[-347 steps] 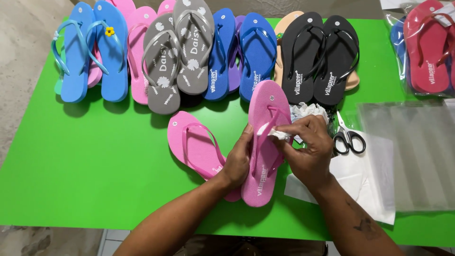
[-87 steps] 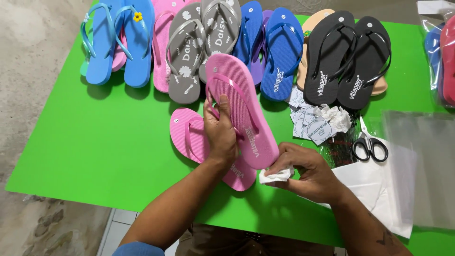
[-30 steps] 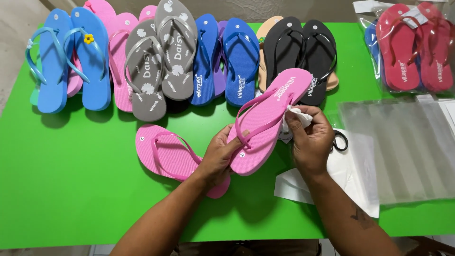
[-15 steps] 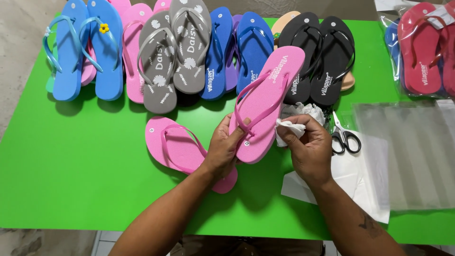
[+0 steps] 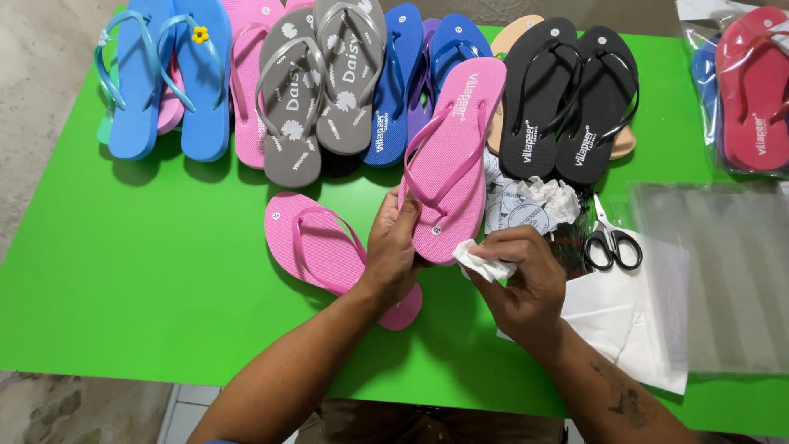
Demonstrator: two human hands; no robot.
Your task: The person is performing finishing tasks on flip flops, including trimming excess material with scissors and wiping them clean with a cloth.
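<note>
Left hand (image 5: 394,251) has swung the pink sandal (image 5: 452,156) upright from its tilt — fingers clamped on its heel. Right hand (image 5: 522,275) pinches a paper wad (image 5: 479,261), now below the sole, not on it.

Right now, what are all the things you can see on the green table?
held flip-flop: one, pink, lifted by its heel
flat flip-flop: one, pink, on the table under the wrist
row of flip-flops: blue, pink, grey, black pairs, far edge
bagged flip-flops: red and blue, far right
scissors: one, black handles, right of middle
crumpled paper: white, beside scissors
clear bags: right side
left hand: holds held flip-flop
right hand: pinches white wad
</note>
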